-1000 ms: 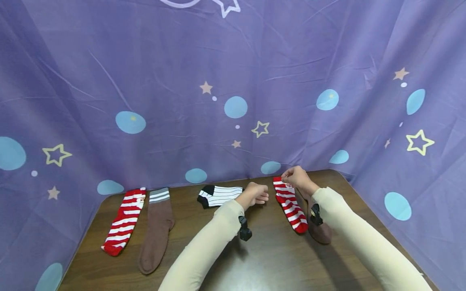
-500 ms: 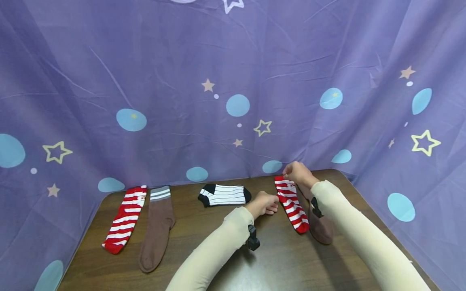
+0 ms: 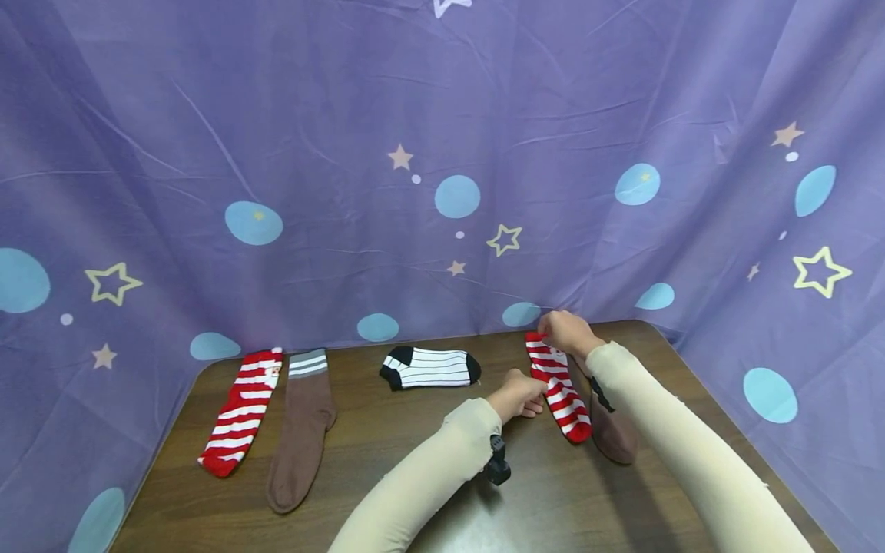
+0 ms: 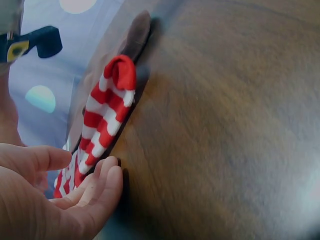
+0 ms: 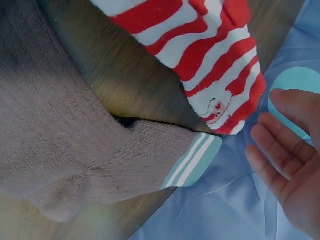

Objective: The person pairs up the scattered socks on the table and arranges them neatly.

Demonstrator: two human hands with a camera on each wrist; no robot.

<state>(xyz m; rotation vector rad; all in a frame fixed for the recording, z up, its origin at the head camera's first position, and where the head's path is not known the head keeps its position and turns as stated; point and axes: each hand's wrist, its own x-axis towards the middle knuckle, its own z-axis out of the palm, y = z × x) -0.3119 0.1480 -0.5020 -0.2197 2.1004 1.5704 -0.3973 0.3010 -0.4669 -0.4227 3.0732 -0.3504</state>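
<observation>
A red-and-white striped sock (image 3: 561, 395) lies at the right of the table, beside a brown sock (image 3: 611, 434) partly hidden by the right arm. My left hand (image 3: 518, 395) is at the striped sock's left side; in the left wrist view its thumb and fingers are spread apart around the sock's middle, not closed. By the cuff at the far end is my right hand (image 3: 568, 332). In the right wrist view its fingers (image 5: 275, 142) are loosely bent and apart, with the thumb next to the cuff edge; whether it touches is unclear.
Another striped sock (image 3: 242, 411) and another brown sock (image 3: 300, 438) with a grey cuff lie on the left of the wooden table (image 3: 373, 468). White pinstriped ankle socks or a single one (image 3: 432, 369) lie at the back middle. A purple curtain (image 3: 332, 153) hangs behind.
My left hand has moved right, from beside the ankle sock to the striped sock. The right hand has stayed near the cuff. The head view has shifted slightly.
</observation>
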